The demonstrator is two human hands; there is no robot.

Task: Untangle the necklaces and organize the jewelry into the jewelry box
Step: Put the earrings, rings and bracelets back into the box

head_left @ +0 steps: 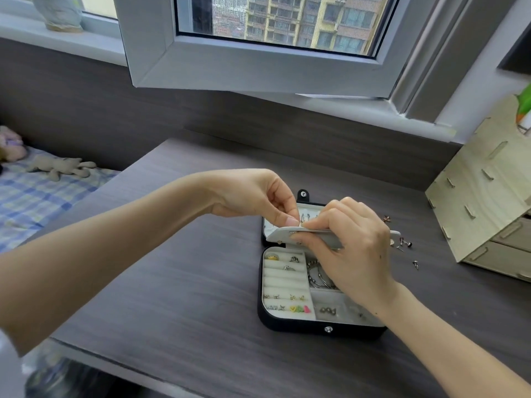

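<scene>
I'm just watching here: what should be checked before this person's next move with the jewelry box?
1. Jewelry box lies open and flat on the desk: ok.
2. Grey flap held steady by the right hand: ok.
3. Left hand pinches at the flap's top edge; whether it holds an earring: cannot tell.
4. All jewelry inside the box: not ok, loose studs lie on the desk to its right.
5. Chains in the box untangled: cannot tell, the right hand covers part of them.
</scene>
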